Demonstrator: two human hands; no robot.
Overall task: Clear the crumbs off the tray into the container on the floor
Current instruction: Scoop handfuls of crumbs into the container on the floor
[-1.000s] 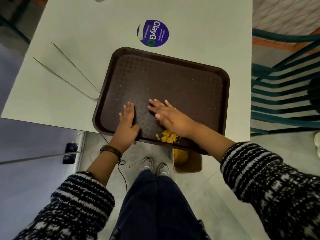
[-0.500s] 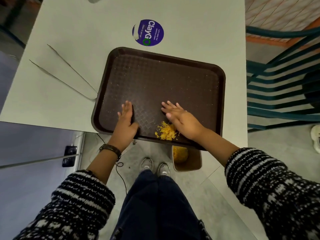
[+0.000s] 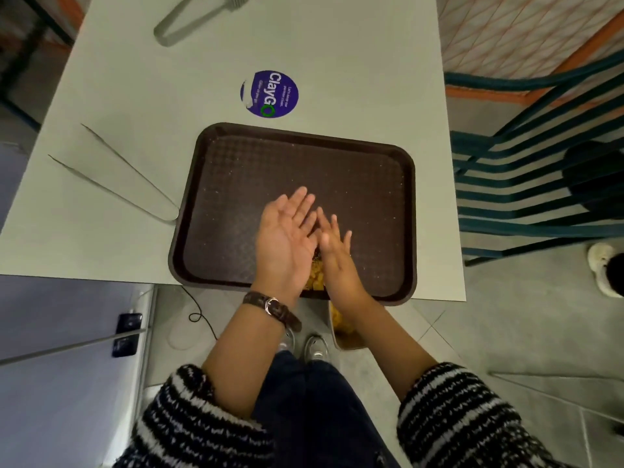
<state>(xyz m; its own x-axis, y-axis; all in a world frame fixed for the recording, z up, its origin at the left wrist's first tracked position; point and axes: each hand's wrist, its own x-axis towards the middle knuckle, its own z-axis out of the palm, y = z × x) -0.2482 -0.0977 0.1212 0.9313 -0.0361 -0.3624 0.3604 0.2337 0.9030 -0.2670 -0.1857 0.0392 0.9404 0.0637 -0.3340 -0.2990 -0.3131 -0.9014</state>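
Note:
A dark brown tray (image 3: 354, 177) lies on the pale table, its near edge hanging slightly past the table edge. A small heap of yellow crumbs (image 3: 315, 276) sits at the tray's near rim, partly hidden between my hands. My left hand (image 3: 287, 241) is lifted above the tray, palm up, fingers spread, holding nothing. Beside it my right hand (image 3: 336, 258) is raised edge-on with straight fingers, just touching the left palm. On the floor below the near rim, a brown container (image 3: 347, 332) with yellow crumbs inside is mostly hidden by my right forearm.
Long metal tweezers (image 3: 121, 184) lie left of the tray, and grey tongs (image 3: 199, 18) rest at the table's far end. A purple sticker (image 3: 269, 93) is beyond the tray. A teal slatted chair (image 3: 540, 163) stands on the right. My shoes are next to the container.
Both hands have lifted off the tray and come together above the crumb heap; the left hand turned palm up. The crumbs stay at the near rim.

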